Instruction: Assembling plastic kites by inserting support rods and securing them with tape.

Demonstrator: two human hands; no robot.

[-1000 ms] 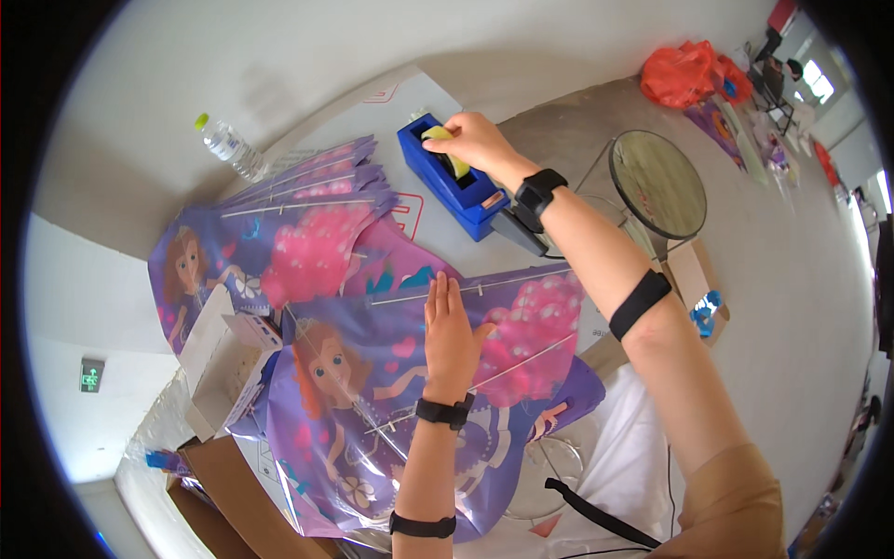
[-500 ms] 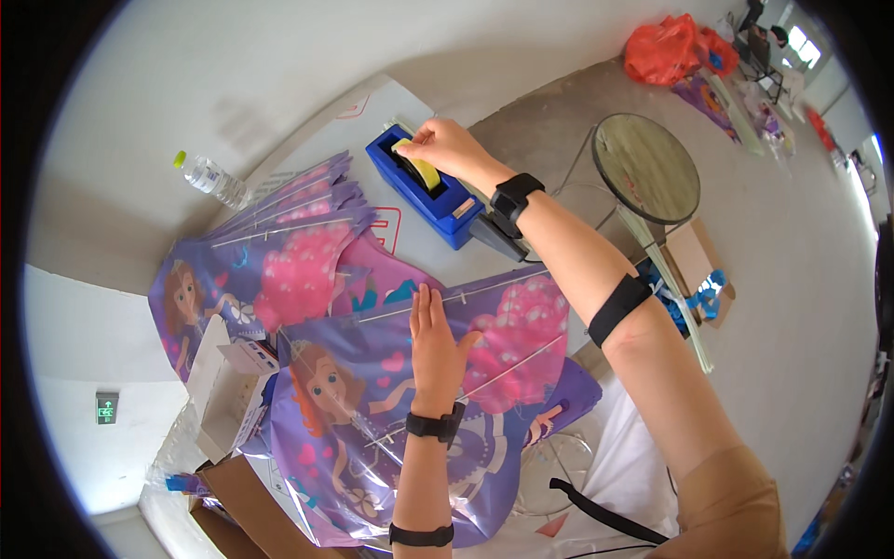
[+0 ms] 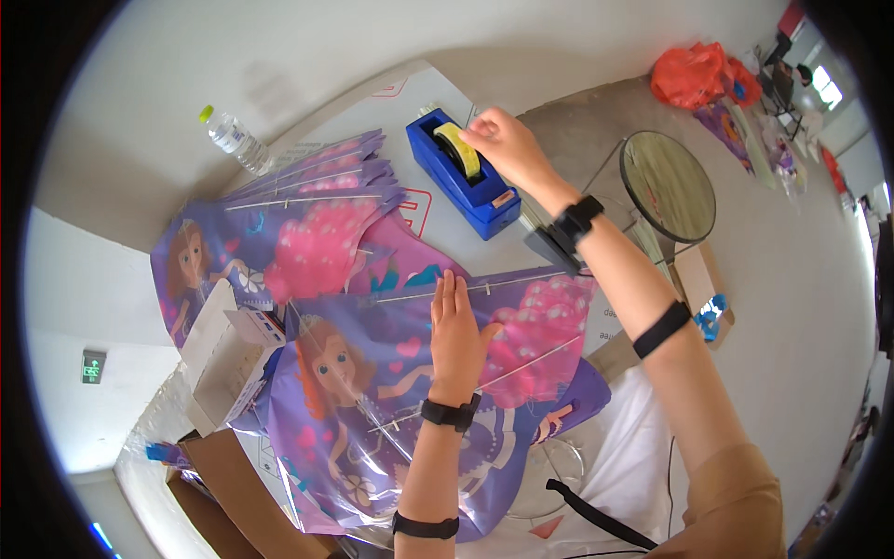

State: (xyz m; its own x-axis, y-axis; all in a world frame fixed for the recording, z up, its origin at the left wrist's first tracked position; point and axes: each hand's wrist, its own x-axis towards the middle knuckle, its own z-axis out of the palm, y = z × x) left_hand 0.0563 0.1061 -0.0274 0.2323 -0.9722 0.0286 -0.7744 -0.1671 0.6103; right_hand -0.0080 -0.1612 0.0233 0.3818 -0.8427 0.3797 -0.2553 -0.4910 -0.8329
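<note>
My left hand (image 3: pixel 457 340) lies flat with its fingers stretched on a purple printed kite (image 3: pixel 410 373), close to the thin white rod along its far edge. The kite shows a cartoon figure and a pink patterned area. Farther off, my right hand (image 3: pixel 510 147) has its fingers curled and pinched together beside the yellow tape roll (image 3: pixel 458 149). Whatever may be between those fingertips is too small to make out. The roll sits in a blue tape dispenser (image 3: pixel 470 191) on the table. A folded stack of similar kites (image 3: pixel 307 228) lies left of the dispenser.
A clear bottle (image 3: pixel 235 140) with a green cap stands by the wall. An opened white box (image 3: pixel 223 359) is at the left, above a brown carton (image 3: pixel 237 484). Right of my right arm are a round stool (image 3: pixel 669 186) and, farther away, red plastic bags (image 3: pixel 689 74).
My right hand has moved from over the tape roll to its right side, fingers still pinched. My left hand stays flat on the kite. The whole view has shifted slightly.
</note>
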